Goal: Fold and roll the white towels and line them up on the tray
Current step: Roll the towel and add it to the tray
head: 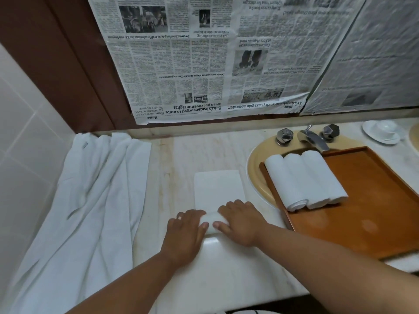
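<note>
Fingers of left hand and right hand atop half-rolled towel

Upside-down newspaper reads "Sabah leaders urged to unite"; section tag "Home".

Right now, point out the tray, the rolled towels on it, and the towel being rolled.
tray (374,211), head view, bare wooden floor.
rolled towels (303,177), head view, top of the middle roll.
towel being rolled (218,189), head view, flat unrolled part.
</note>
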